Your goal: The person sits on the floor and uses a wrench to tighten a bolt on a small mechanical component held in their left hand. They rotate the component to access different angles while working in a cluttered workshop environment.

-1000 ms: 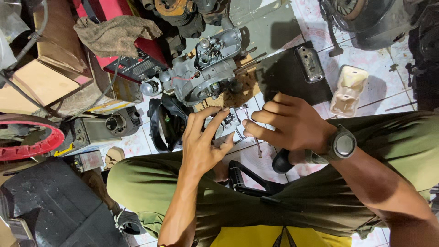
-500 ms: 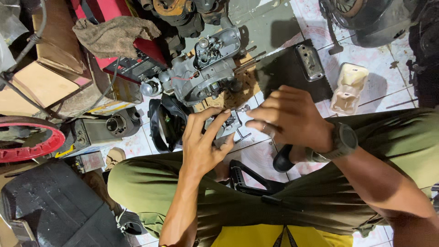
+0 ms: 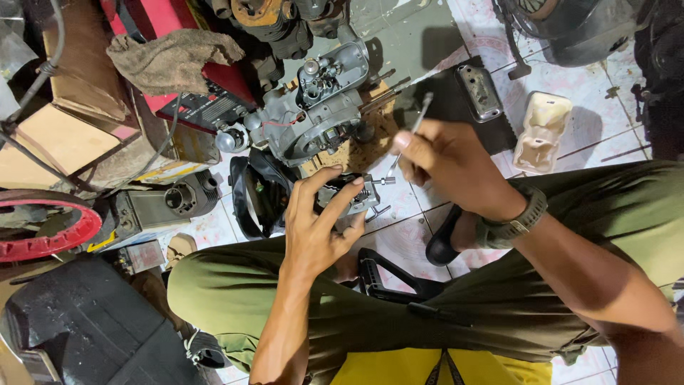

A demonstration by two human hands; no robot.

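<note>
Up comes the right hand point(image 3: 456, 167), lifted off the small metal part point(image 3: 347, 197) it was pressed against half a second ago, and now a thin metal tool point(image 3: 408, 139) shows pinched in its fingertips, slanting down so the tip reaches the part's right edge. That grip is clenched on the tool, watch strap on the wrist. Left hand point(image 3: 313, 228) stays put: fingers wrapped over the part, thumb beneath, grasping it just above the knees, as before. Olive trousers point(image 3: 285, 299) fill the near ground, unchanged, with a black sandal point(image 3: 443, 242) on the tiled floor point(image 3: 598, 135) under the right wrist.

Just beyond the held part sits a black curved cover point(image 3: 253, 199), then the grey engine block point(image 3: 313, 114) resting on a worn board. Right of it, a dark mat point(image 3: 449, 107) carries a small metal cover point(image 3: 479, 91), and a cream plastic piece point(image 3: 541, 132) lies further right. Far left, a brown rag point(image 3: 171, 60) drapes over red bodywork, and a red-rimmed wheel point(image 3: 43, 228) lies at the edge.
</note>
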